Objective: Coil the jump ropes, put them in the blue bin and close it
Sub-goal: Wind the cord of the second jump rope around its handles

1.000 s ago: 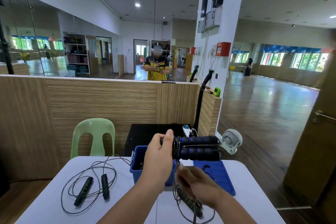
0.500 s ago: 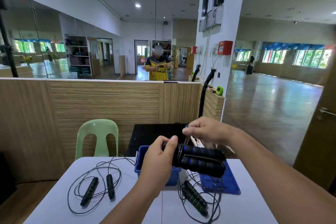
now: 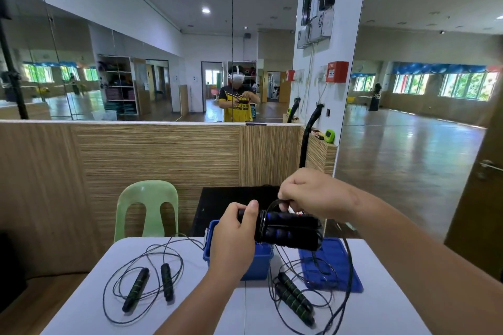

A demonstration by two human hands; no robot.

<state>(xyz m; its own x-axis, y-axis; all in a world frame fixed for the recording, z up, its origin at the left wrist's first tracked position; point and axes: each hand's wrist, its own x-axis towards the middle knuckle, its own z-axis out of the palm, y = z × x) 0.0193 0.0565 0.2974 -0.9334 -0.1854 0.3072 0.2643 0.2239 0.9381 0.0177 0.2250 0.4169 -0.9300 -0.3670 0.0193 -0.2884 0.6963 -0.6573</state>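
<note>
Left hand (image 3: 234, 236) clamped around the near ends of two black-and-blue foam handles (image 3: 290, 230), thumb on top, handles held side by side and pointing right, raised above the blue bin (image 3: 258, 261). Right hand (image 3: 313, 193) closed in a fist just above the handles, pinching a loop of thin black cord (image 3: 273, 204) between thumb and fingers; more cord wound in tight turns around the handles next to the left hand, with a long slack strand dropping off the far end and trailing down over the table's right side. Blue bin open, standing at the far middle of the white table (image 3: 89, 307), partly hidden behind the left hand; contents not visible. Blue lid (image 3: 343, 266) flat on the table just right of the bin. Second jump rope with green-banded black handles (image 3: 295, 298) lying loose in front of the lid, cord sprawled around it and over the lid. Third jump rope (image 3: 148, 284) uncoiled on the left of the table, well apart from the bin, handles near each other inside the loops. Green plastic chair (image 3: 147, 209) behind the table's left corner.
</note>
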